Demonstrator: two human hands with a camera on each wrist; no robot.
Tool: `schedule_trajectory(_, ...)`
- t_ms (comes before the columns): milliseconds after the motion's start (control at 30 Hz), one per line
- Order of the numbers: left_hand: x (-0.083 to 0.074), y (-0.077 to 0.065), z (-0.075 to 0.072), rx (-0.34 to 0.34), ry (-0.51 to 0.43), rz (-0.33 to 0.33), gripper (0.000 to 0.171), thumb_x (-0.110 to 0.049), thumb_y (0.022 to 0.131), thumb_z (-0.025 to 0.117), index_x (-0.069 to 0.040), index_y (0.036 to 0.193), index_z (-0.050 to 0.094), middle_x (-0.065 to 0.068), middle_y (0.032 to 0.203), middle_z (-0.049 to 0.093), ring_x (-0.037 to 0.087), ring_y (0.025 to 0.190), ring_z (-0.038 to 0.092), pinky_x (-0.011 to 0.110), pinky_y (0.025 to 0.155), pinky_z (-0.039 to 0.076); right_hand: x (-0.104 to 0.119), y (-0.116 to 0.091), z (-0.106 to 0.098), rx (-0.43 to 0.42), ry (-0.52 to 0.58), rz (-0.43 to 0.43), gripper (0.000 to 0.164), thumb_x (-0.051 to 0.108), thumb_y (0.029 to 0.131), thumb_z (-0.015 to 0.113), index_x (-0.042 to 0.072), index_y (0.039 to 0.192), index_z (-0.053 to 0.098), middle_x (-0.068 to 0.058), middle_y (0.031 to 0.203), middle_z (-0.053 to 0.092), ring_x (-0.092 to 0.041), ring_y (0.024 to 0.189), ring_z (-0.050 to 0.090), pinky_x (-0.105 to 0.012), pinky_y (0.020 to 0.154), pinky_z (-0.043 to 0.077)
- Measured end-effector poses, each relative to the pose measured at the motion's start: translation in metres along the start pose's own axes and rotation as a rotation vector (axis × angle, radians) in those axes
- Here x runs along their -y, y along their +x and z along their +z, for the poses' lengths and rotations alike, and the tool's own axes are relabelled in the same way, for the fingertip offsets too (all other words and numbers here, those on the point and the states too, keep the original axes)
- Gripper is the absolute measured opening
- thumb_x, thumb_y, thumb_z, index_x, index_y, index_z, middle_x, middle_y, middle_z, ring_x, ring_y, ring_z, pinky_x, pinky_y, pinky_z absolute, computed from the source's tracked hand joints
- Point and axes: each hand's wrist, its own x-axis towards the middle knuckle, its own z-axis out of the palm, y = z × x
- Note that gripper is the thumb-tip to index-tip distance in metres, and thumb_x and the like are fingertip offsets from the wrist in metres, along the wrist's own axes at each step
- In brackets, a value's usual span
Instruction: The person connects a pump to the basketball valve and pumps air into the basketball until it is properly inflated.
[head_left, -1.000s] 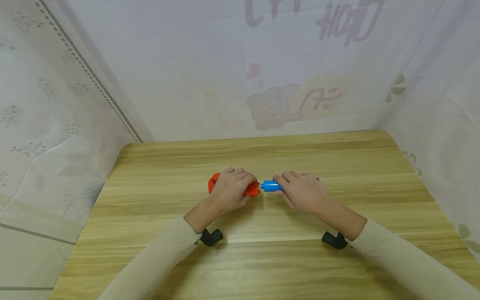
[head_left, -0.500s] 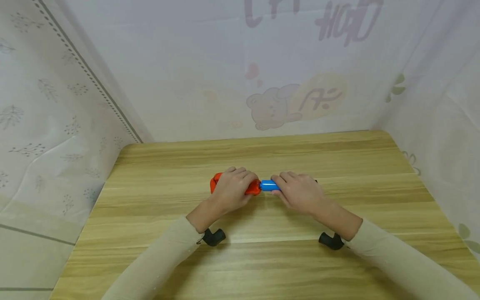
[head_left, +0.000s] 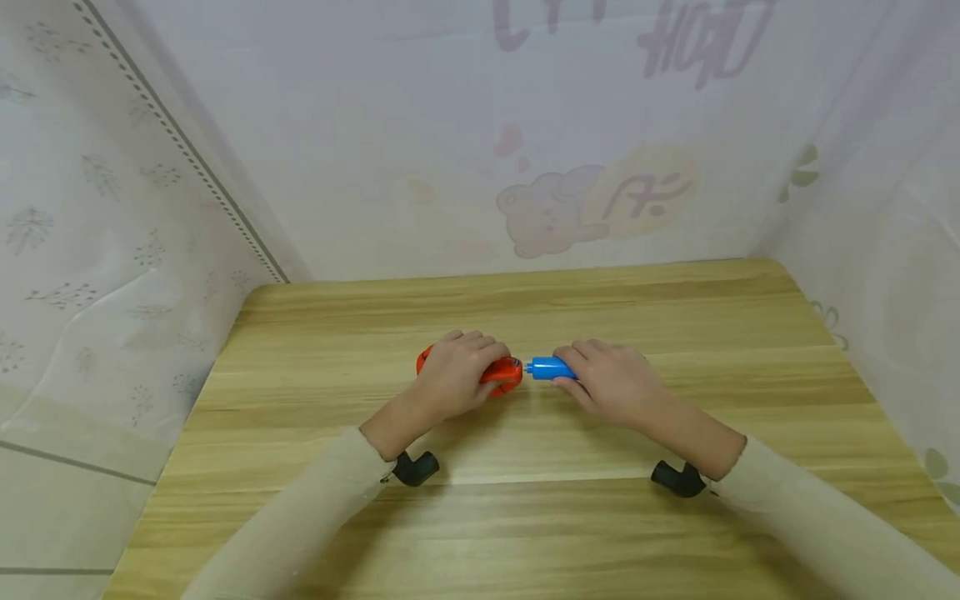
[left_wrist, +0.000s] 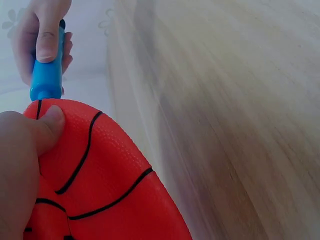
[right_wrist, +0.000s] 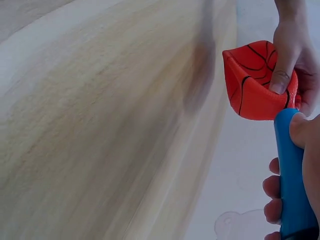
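My left hand (head_left: 459,373) grips a red, partly flattened toy basketball (left_wrist: 115,165) with black lines, its thumb pressing near the rim; the ball is creased inward. My right hand (head_left: 613,379) is wrapped round a blue hand pump (right_wrist: 290,165), fingers on one side and thumb near its front end. In the head view the pump points left at the ball, with a short thin tip showing between them. Whether that tip sits inside the ball I cannot tell. Both things are held above the table; the palms hide much of each.
A wood-grain table (head_left: 525,533) lies beneath both hands. Printed pale sheets (head_left: 375,150) hang behind it and at both sides. Black wrist-mounted pieces (head_left: 417,468) stick out below each sleeve.
The pump and ball first came together, closing the gap between them. Now they stand slightly apart again, the left hand shifted a little left and the right hand a little right.
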Motion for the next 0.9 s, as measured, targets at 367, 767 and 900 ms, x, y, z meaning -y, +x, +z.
schedule_trajectory(367, 0.0013, 0.0028, -0.0046, -0.109, -0.006, 0.051, 0.019, -0.019, 0.081, 0.084, -0.014, 0.096, 0.073, -0.001, 0.091, 0.074, 0.018, 0.085, 0.067, 0.031, 0.07, 0.05, 0.0015, 0.006, -0.005, -0.045, -0.026, -0.031, 0.042, 0.038, 0.096, 0.069, 0.003, 0.12, 0.066, -0.008, 0.099, 0.07, -0.021, 0.08, 0.068, -0.034, 0.065, 0.058)
schedule_trajectory(767, -0.0005, 0.0029, -0.0023, -0.164, 0.003, 0.085, 0.017, -0.015, 0.078, 0.083, -0.014, 0.093, 0.073, -0.003, 0.086, 0.074, 0.016, 0.079, 0.066, 0.028, 0.065, 0.047, 0.0035, 0.0066, -0.0038, -0.113, -0.08, -0.085, 0.041, 0.037, 0.095, 0.072, 0.002, 0.115, 0.067, -0.008, 0.092, 0.068, -0.02, 0.072, 0.065, -0.032, 0.061, 0.057)
schedule_trajectory(900, -0.0016, 0.0049, -0.0015, -0.184, 0.005, 0.09, 0.016, -0.016, 0.079, 0.082, -0.014, 0.092, 0.074, -0.002, 0.086, 0.074, 0.016, 0.078, 0.066, 0.028, 0.066, 0.047, 0.0024, 0.0057, -0.0027, -0.126, -0.069, -0.092, 0.041, 0.038, 0.097, 0.069, 0.001, 0.116, 0.067, -0.01, 0.094, 0.07, -0.021, 0.074, 0.067, -0.034, 0.064, 0.059)
